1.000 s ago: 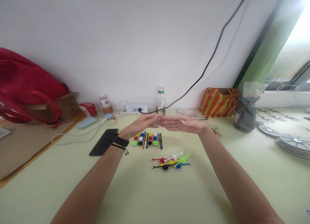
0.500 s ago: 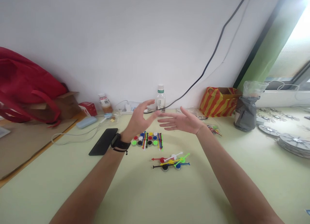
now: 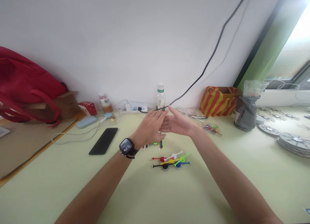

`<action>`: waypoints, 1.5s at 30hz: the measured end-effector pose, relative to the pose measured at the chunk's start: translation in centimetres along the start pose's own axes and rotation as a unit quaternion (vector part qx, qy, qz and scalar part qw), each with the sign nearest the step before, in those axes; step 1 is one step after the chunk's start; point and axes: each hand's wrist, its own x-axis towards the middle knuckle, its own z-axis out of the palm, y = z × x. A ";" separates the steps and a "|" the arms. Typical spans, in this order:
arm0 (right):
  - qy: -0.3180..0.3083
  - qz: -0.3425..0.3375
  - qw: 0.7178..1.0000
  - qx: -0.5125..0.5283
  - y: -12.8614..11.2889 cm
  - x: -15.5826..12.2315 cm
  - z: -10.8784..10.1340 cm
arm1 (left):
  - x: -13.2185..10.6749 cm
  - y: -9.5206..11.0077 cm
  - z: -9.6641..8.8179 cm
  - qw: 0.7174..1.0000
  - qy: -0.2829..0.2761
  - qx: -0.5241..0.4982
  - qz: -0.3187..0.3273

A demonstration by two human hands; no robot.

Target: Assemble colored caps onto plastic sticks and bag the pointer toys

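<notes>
My left hand (image 3: 150,127), with a black watch on the wrist, is held flat above the table with its fingers stretched out. It lies across the fingers of my right hand (image 3: 176,124), which is also flat and palm-up. Neither hand holds anything. Under my left hand a set of coloured discs and sticks (image 3: 158,145) is mostly hidden. Nearer to me lies a small pile of coloured pointer pieces (image 3: 171,160) on the pale green table (image 3: 150,198).
A black phone (image 3: 103,141) lies left of my hands. Along the wall stand a clear bottle (image 3: 160,98), an orange bottle (image 3: 105,103), a power strip (image 3: 132,108) and a striped bag (image 3: 219,101). A red bag (image 3: 26,88) sits far left; plates (image 3: 294,143) far right.
My hands parted and rose half a second ago. Now they have come together again, and my left hand has turned palm-down over my right, covering the disc set.
</notes>
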 end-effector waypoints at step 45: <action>0.144 -0.187 0.915 -0.327 -3.5 -3.6 1.3 | -2.5 -7.9 -1.9 0.904 -0.190 -0.342 -0.173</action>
